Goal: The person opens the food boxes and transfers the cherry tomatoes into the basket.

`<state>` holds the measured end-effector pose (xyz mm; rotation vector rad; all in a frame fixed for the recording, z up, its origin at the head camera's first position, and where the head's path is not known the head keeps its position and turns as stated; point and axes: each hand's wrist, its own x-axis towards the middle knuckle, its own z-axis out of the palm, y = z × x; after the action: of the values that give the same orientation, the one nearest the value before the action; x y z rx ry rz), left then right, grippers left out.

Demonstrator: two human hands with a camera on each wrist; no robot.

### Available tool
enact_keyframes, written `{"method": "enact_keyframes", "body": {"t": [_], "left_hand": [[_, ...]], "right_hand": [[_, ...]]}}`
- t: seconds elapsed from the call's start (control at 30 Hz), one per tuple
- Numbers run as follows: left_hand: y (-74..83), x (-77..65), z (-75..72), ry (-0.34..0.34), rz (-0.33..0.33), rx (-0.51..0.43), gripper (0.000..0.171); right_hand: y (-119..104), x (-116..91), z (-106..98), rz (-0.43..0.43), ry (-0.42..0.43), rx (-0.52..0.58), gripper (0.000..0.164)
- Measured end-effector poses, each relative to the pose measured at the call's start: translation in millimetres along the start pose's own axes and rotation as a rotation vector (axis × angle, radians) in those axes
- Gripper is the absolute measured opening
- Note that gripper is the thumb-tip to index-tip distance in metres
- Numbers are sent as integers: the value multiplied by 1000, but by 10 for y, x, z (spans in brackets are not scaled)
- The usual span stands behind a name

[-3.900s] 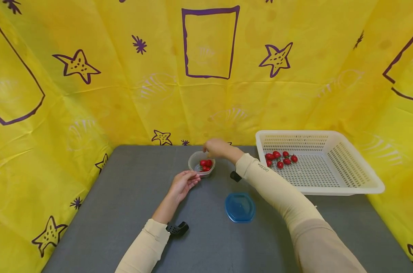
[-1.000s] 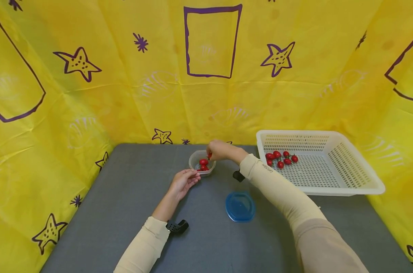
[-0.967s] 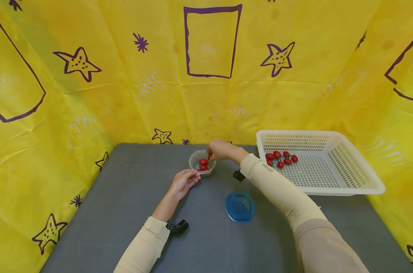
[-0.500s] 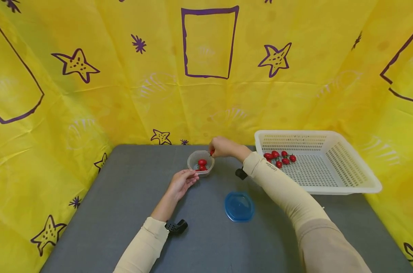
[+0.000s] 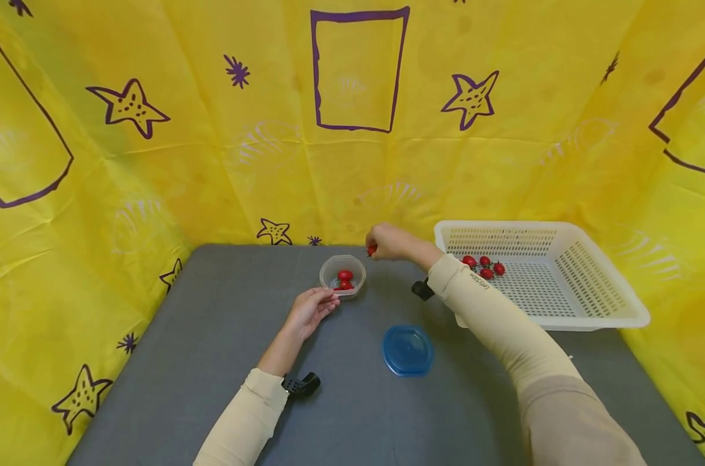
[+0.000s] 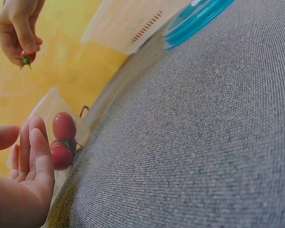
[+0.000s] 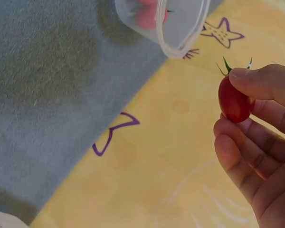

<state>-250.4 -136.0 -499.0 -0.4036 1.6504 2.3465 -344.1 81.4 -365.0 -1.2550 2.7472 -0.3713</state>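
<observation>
Cherry tomato [image 7: 236, 99], and it's firmly in hand: the right hand [image 5: 390, 241] has it in a grip of thumb and fingers, green leaves poking out past the thumb in the right wrist view. In the head view that fruit is a red dot just right of centre, up by the far edge of the desk [image 5: 212, 388], apart from the tub below and to its left.

Now the left hand [image 5: 310, 312], near the middle of the frame, and its grip is a light pinch on the near rim of the clear plastic tub [image 5: 325, 279]. Red fruit [image 5: 345, 275] sits in there, close together, leaves showing in the left wrist view.

Out to lower centre, the blue lid [image 5: 407, 351] lies flat on the desk. Swing right, and there's the white basket [image 5: 608, 317], its left side partly covered by the cream sleeve [image 5: 492, 317], four red tomatoes [image 5: 486, 274] visible toward its left end. Black bands [image 5: 301, 384] show at both wrists, and behind it all hangs the yellow sheet [image 5: 352, 168], purple starfish across it!
</observation>
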Motion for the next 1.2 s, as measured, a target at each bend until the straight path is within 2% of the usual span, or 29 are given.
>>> {"method": "enact_keyframes", "body": {"t": [0.23, 0.43, 0.97, 1.2], "left_hand": [[14, -23, -5, 1, 2, 6, 8], [2, -28, 1, 5, 16, 10, 9], [9, -24, -2, 22, 14, 16, 10], [6, -21, -7, 16, 1, 11, 13]], "right_hand": [[45, -87, -71, 31, 6, 1, 9], [114, -164, -119, 46, 34, 19, 4], [334, -359, -211, 108, 58, 59, 6], [464, -485, -257, 170, 70, 64, 11]]}}
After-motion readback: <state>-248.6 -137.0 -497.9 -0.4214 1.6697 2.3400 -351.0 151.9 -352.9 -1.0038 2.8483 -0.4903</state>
